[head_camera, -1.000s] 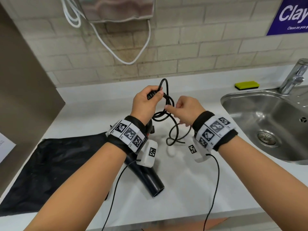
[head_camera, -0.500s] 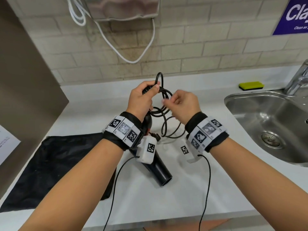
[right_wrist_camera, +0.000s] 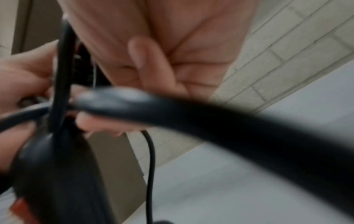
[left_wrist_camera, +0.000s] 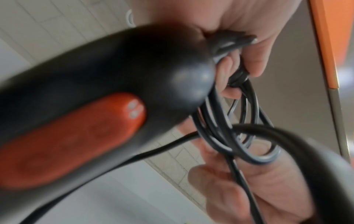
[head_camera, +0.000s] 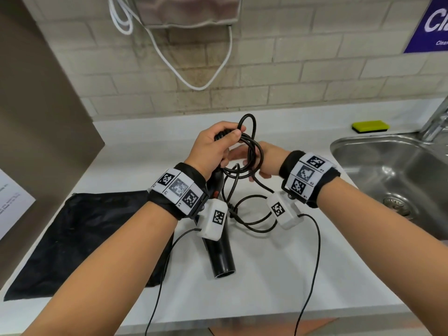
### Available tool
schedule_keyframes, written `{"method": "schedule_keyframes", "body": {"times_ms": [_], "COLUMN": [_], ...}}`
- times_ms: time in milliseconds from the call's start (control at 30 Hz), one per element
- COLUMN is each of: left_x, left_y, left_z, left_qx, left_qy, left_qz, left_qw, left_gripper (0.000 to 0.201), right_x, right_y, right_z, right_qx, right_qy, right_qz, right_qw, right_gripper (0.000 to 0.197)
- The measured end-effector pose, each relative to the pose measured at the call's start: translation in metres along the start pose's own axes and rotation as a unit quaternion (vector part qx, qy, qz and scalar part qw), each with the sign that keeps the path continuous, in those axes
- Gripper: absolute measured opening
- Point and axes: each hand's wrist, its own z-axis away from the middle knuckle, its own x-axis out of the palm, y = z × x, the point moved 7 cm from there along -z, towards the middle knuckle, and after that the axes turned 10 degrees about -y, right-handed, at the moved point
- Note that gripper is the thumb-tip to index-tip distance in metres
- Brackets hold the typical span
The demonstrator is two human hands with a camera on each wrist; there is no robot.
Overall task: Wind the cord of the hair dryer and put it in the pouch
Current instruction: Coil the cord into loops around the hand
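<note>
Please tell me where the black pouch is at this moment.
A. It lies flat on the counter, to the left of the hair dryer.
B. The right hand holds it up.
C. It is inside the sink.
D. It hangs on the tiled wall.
A: the black pouch lies flat on the white counter, left of the hair dryer, and neither hand touches it.

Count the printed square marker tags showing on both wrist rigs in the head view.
8: three on the left wristband, one on its camera block; three on the right wristband, one on its camera block. Others may be hidden.
</note>
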Motion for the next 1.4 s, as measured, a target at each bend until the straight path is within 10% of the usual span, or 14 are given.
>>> {"method": "schedule_keyframes", "body": {"times_ms": [133, 367, 567, 833, 1100, 1400], "left_x": [-0.001, -0.022, -0.038, -0.027, -0.021, -0.021], "left_y": [-0.001, 0.002, 0.002, 0.000, 0.002, 0.002], "left_z": [0.000, 0.005, 0.011, 0.012, 0.014, 0.014], "left_qx": [-0.003, 0.005, 0.001, -0.009, -0.008, -0.001], "left_qy": [0.008, 0.044, 0.085, 0.038, 0.001, 0.015], "left_qz": [0.002, 0.016, 0.031, 0.045, 0.052, 0.044], "left_qw": [1.000, 0.999, 0.996, 0.998, 0.999, 0.999], "left_gripper": [0.016, 0.021, 0.019, 0.018, 0.019, 0.018], "right_x": [0.007, -0.057, -0.045, -0.017, 0.028, 0.033], "right_y": [0.011, 0.089, 0.165, 0.073, 0.009, 0.004], "right_z": [-0.003, 0.016, 0.040, 0.004, -0.018, -0.013], "right_qx": [-0.001, 0.120, 0.327, 0.098, -0.053, -0.038], "right_qy": [-0.037, 0.241, 0.137, 0.183, 0.002, -0.069], "right_qz": [0.000, -0.009, 0.057, 0.102, -0.034, -0.126], "right_qw": [0.999, 0.963, 0.933, 0.973, 0.998, 0.989], "right_gripper": [0.033, 0.017, 0.028, 0.033, 0.044, 0.038]}}
